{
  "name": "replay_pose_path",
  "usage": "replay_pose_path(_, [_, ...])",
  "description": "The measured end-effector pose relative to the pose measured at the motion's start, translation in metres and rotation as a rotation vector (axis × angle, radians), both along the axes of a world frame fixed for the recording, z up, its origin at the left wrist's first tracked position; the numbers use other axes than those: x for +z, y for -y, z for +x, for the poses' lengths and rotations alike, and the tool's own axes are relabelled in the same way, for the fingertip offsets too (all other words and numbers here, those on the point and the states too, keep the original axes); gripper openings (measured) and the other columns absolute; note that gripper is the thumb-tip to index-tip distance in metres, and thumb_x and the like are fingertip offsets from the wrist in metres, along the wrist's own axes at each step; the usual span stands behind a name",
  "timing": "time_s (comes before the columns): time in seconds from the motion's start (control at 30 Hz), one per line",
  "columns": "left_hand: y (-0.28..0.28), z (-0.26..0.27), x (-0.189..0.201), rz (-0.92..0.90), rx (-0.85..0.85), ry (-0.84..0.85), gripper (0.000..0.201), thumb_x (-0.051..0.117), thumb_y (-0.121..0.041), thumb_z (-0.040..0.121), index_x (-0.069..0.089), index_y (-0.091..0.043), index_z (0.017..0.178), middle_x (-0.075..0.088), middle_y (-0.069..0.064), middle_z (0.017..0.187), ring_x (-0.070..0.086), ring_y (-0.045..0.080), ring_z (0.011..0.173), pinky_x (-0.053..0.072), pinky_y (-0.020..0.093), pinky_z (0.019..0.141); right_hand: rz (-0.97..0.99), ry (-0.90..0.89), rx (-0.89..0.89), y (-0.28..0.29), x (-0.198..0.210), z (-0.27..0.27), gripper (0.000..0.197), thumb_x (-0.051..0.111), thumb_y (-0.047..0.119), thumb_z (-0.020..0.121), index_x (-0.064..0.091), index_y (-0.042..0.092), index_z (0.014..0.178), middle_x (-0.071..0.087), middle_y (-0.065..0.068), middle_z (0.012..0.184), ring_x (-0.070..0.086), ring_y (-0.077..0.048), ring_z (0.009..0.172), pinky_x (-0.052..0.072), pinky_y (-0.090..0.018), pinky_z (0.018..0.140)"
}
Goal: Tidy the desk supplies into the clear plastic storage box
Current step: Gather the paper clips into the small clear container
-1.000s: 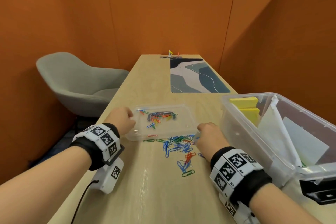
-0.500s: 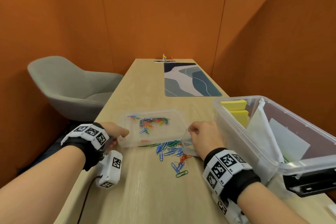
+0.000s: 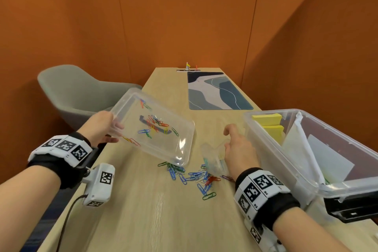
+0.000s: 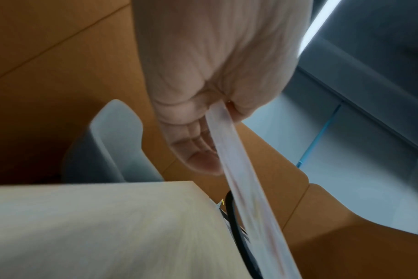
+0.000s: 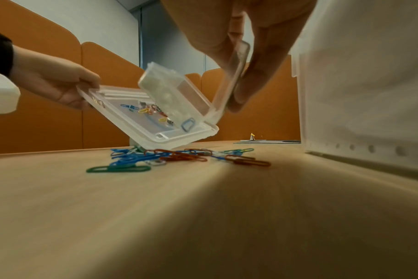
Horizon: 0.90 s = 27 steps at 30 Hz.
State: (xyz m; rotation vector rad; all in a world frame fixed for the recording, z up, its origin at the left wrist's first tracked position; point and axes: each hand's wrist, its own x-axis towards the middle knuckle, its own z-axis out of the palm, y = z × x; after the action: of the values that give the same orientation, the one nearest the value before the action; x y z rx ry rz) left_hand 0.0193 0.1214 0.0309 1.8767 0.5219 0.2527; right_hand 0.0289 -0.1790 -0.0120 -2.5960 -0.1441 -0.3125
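My left hand (image 3: 113,132) grips the left edge of a shallow clear tray (image 3: 176,149), lifted and tilted down to the right above the desk. Several coloured paper clips (image 3: 155,122) cling to its floor. In the left wrist view my left hand (image 4: 203,132) pinches the tray's rim (image 4: 239,179). My right hand (image 3: 230,139) holds a small clear hinged case (image 3: 213,157) just above the desk; in the right wrist view its fingers (image 5: 258,75) pinch the case's flap (image 5: 237,73). Loose paper clips (image 3: 194,178) lie between the hands. The clear storage box (image 3: 266,149) stands at the right.
The storage box holds yellow sticky notes (image 3: 268,119) and white paper (image 3: 319,157). A patterned desk mat (image 3: 214,92) lies at the far end of the desk (image 3: 163,221). A grey chair (image 3: 77,92) stands left; orange partitions surround the desk.
My left hand has lifted the tray off the desk and tilted it down to the right. My right hand has risen slightly with the small case.
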Motion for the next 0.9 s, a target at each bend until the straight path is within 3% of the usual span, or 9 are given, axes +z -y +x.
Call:
replay_pose_path(0.1, [-0.001,-0.001,0.01,0.111,-0.012,0.103,0.018,0.034,-0.008,0.091,0.049,-0.01,0.081,0.056,0.02,0.099,0.061,0.036,0.08,0.047,0.033,0.055,-0.045,-0.047,-0.005,0.001,0.0,-0.001,0.025,0.039,0.001,0.09,0.047,0.02,0.103,0.052,-0.005,0.098,0.049,-0.023,0.078,0.037,-0.028,0.066])
replay_pose_path(0.17, [0.0,-0.003,0.014,0.247,-0.032,0.176,0.024,0.033,-0.018,0.098,0.049,-0.014,0.082,0.059,0.016,0.097,0.062,0.031,0.081,0.047,0.032,0.058,-0.049,-0.104,-0.006,0.0,-0.001,0.001,0.027,0.039,-0.001,0.088,0.056,0.017,0.099,0.053,-0.006,0.103,0.049,-0.023,0.082,0.041,-0.028,0.071])
replay_pose_path(0.27, [0.006,-0.003,0.019,0.407,-0.033,0.281,0.028,0.031,-0.029,0.1,0.051,-0.015,0.087,0.063,0.008,0.091,0.06,0.024,0.079,0.05,0.035,0.068,-0.043,-0.151,-0.019,-0.001,-0.001,0.003,0.033,0.041,-0.003,0.086,0.058,0.013,0.108,0.051,-0.01,0.118,0.055,-0.028,0.1,0.045,-0.033,0.083])
replay_pose_path(0.37, [0.016,-0.003,0.024,0.439,-0.031,0.344,0.024,0.03,-0.025,0.101,0.049,-0.012,0.094,0.059,0.001,0.08,0.058,0.006,0.061,0.043,0.018,0.052,0.0,-0.172,-0.037,-0.002,0.001,0.002,0.037,0.044,0.0,0.086,0.051,0.012,0.12,0.043,-0.009,0.127,0.053,-0.029,0.109,0.044,-0.034,0.088])
replay_pose_path(0.43, [0.023,-0.004,0.028,0.463,-0.041,0.396,0.021,0.03,-0.023,0.102,0.048,-0.012,0.095,0.057,-0.001,0.078,0.058,0.003,0.055,0.043,0.013,0.048,0.047,-0.161,-0.045,-0.003,0.001,-0.001,0.037,0.046,0.005,0.086,0.047,0.012,0.123,0.039,-0.008,0.129,0.054,-0.029,0.106,0.045,-0.035,0.087])
replay_pose_path(0.53, [0.029,-0.006,0.033,0.502,-0.053,0.468,0.02,0.031,-0.021,0.101,0.047,-0.011,0.096,0.056,-0.002,0.077,0.056,0.01,0.062,0.045,0.006,0.045,0.073,-0.115,-0.065,-0.005,0.001,-0.004,0.04,0.051,0.014,0.084,0.042,0.01,0.123,0.037,-0.008,0.126,0.056,-0.03,0.099,0.049,-0.038,0.083])
replay_pose_path(0.67, [0.034,-0.008,0.033,0.546,-0.055,0.538,0.02,0.031,-0.021,0.102,0.048,-0.011,0.099,0.053,-0.007,0.076,0.054,0.005,0.061,0.043,0.008,0.048,0.09,-0.089,-0.073,-0.004,0.002,-0.006,0.049,0.058,0.021,0.084,0.037,0.009,0.127,0.034,-0.009,0.128,0.057,-0.03,0.1,0.047,-0.034,0.081])
replay_pose_path(0.8, [0.034,-0.006,0.026,0.537,-0.056,0.609,0.02,0.031,-0.02,0.102,0.049,-0.011,0.099,0.055,-0.008,0.075,0.059,-0.007,0.058,0.044,0.005,0.05,0.095,-0.07,-0.079,-0.003,0.003,-0.006,0.046,0.058,0.007,0.084,0.037,0.007,0.125,0.034,-0.012,0.128,0.058,-0.031,0.097,0.042,-0.028,0.071])
replay_pose_path(0.9, [0.035,-0.005,0.02,0.542,-0.07,0.639,0.021,0.032,-0.019,0.102,0.051,-0.01,0.1,0.056,-0.01,0.076,0.06,-0.005,0.058,0.046,0.007,0.055,0.141,-0.061,-0.072,-0.002,0.004,-0.005,0.051,0.057,-0.003,0.079,0.037,0.007,0.126,0.033,-0.013,0.128,0.057,-0.032,0.092,0.042,-0.029,0.073])
